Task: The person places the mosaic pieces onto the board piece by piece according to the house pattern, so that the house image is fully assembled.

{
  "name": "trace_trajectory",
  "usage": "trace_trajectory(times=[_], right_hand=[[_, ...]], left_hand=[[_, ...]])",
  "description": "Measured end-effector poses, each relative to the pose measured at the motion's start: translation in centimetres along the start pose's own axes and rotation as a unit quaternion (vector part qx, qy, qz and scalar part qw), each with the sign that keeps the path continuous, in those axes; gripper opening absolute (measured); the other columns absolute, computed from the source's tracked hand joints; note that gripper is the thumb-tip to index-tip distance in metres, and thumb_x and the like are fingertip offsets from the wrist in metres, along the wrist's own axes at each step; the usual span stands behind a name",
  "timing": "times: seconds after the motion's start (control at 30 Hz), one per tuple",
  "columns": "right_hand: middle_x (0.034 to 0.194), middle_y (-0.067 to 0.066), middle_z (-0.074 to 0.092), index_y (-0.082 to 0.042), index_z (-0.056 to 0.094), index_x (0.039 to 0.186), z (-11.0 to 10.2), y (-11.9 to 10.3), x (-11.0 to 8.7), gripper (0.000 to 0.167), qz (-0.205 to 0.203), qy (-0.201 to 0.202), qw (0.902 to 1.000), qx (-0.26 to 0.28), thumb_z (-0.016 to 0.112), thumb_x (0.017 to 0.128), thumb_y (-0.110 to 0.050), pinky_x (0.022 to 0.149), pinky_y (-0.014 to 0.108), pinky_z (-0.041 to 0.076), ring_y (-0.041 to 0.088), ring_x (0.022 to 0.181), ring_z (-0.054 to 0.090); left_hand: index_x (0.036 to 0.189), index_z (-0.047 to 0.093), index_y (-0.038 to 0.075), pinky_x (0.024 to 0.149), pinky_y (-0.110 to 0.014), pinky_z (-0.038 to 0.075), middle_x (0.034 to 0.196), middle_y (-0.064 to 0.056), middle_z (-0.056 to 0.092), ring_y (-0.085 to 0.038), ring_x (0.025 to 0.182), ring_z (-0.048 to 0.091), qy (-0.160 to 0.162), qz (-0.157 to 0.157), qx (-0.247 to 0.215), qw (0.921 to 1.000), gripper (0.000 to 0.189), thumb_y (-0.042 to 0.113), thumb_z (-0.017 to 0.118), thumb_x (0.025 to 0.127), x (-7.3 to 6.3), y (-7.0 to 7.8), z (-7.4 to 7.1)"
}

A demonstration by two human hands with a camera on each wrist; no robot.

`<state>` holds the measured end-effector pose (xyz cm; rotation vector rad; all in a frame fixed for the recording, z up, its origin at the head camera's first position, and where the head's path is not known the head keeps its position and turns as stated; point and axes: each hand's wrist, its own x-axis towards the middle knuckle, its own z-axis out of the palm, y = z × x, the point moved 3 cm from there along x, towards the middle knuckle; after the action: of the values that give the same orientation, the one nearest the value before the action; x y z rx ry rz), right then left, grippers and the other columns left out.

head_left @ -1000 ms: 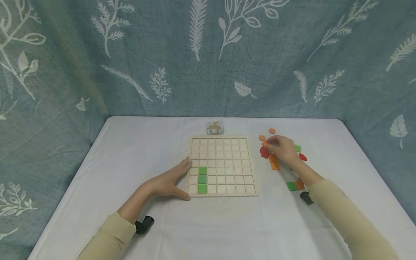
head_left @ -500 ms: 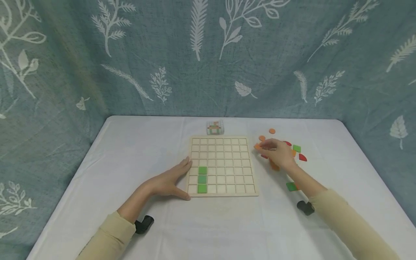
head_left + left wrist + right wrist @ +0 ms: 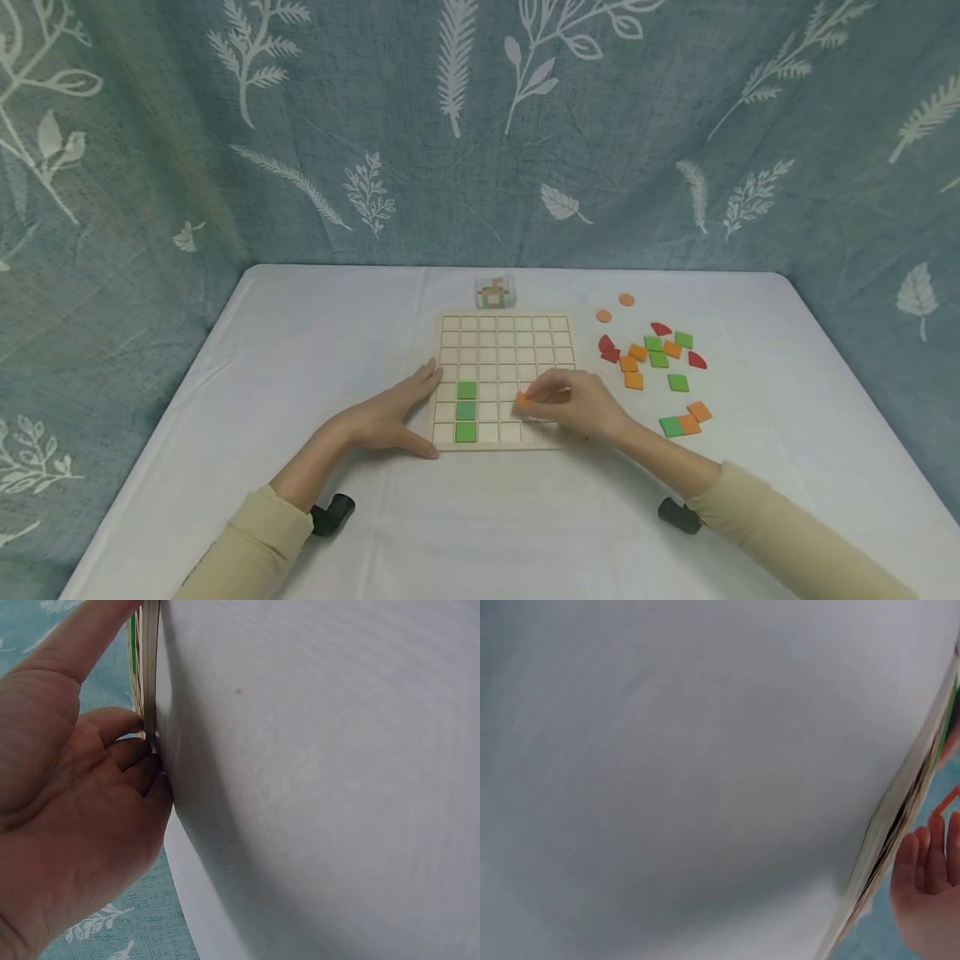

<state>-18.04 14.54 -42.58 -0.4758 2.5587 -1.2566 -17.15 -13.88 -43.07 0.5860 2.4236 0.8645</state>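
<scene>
A pale wooden grid board [image 3: 507, 340] lies flat, with a column of green square tiles [image 3: 466, 411] in its lower left cells. Fingers and thumb spread, my left hand [image 3: 382, 417] rests against the board's left edge and near corner. The left wrist view shows this hand [image 3: 82, 787] touching the board's side [image 3: 150, 675]. Over the right part of the grid, my right hand [image 3: 583, 403] pinches an orange tile [image 3: 521, 401] between thumb and fingers. That orange tile [image 3: 946, 801] appears at the right wrist view's edge, where its full shape is hidden.
Right of the board lie loose green tiles [image 3: 678, 383], orange tiles [image 3: 633, 381], red rounded pieces [image 3: 697, 360] and orange discs [image 3: 603, 316]. Behind the board sits a small clear box or block [image 3: 494, 292] with a coloured picture. White cloth covers the table [image 3: 337, 325].
My right hand has picked an orange tile from the loose pieces and carried it left and nearer, over the board. The left hand stays at the board's edge.
</scene>
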Motion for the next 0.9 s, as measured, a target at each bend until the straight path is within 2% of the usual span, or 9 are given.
trace_trajectory(times=[0.17,0.33,0.67,0.9], right_hand=[[0.092,-0.017,0.068,-0.023,0.075,0.094,2.0,-1.4,0.0,0.013,-0.081,-0.044,0.994,-0.058,0.079,0.082,-0.023,0.089,0.034,0.05,0.008,0.095,0.06],[0.094,-0.013,0.069,-0.016,0.075,0.097,3.1,-2.6,0.2,0.015,-0.131,-0.066,0.9868,-0.068,0.078,0.082,-0.015,0.088,0.031,0.051,0.008,0.093,0.06],[0.09,-0.01,0.069,-0.015,0.075,0.09,3.9,-3.6,0.2,0.009,-0.188,-0.072,0.9764,-0.078,0.077,0.083,-0.011,0.081,0.025,0.051,0.006,0.088,0.06],[0.089,-0.014,0.07,-0.018,0.078,0.09,4.0,-3.9,0.1,0.007,-0.207,-0.074,0.9661,-0.135,0.078,0.084,-0.016,0.083,0.025,0.048,0.004,0.089,0.058]], left_hand=[[0.155,0.013,0.002,0.118,-0.05,0.013,0.162,-0.015,-0.001,-0.032,0.148,0.003,-0.001,-0.003,0.0,1.0,0.118,0.037,0.086,0.07,0.0,0.0,0.0],[0.156,0.013,0.002,0.118,-0.05,0.013,0.162,-0.015,-0.001,-0.032,0.148,0.003,-0.001,-0.003,0.0,1.0,0.118,0.038,0.086,0.07,0.0,0.0,0.0],[0.155,0.014,0.002,0.117,-0.05,0.014,0.162,-0.016,0.0,-0.033,0.148,0.003,-0.001,-0.002,-0.004,1.0,0.117,0.036,0.086,0.07,-0.1,0.2,-0.2],[0.155,0.014,0.002,0.117,-0.05,0.014,0.162,-0.016,0.0,-0.033,0.148,0.004,-0.002,-0.002,-0.005,1.0,0.117,0.036,0.086,0.07,-0.1,0.2,-0.2]])
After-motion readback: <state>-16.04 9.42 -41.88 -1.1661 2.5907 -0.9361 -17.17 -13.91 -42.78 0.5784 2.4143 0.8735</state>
